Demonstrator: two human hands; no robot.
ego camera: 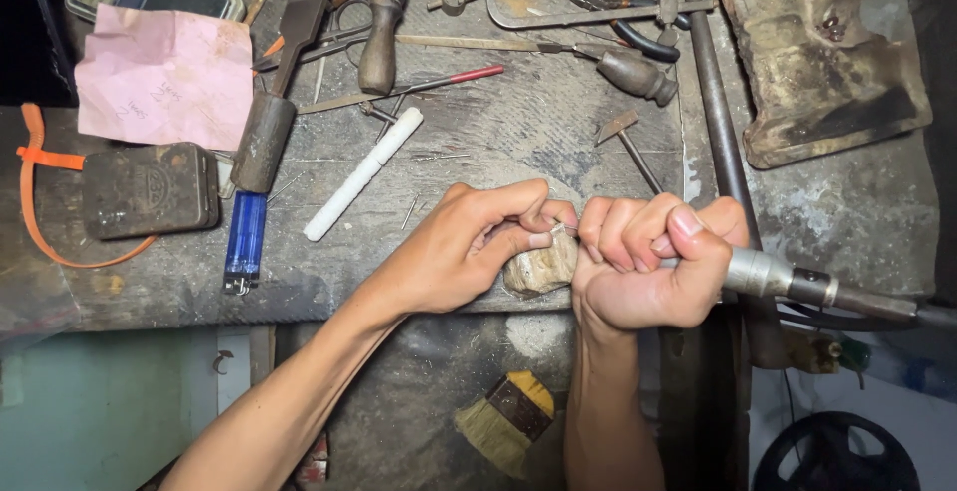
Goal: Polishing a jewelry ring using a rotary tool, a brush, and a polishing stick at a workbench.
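Observation:
My left hand (469, 247) pinches a small pale workpiece against a worn wooden bench peg (538, 270) at the front edge of the grey workbench (518, 122). The piece itself is mostly hidden by my fingertips. My right hand (648, 262) is wrapped around a metal rotary handpiece (788, 280), whose shaft runs off to the right; its tip meets the workpiece between my two hands.
Files, pliers and wooden-handled tools (379, 32) lie along the bench's back. A white stick (361, 174), a blue lighter (244, 242), a dark tin (150, 190) and pink paper (164, 77) sit at left. A brush (503, 421) lies below the bench.

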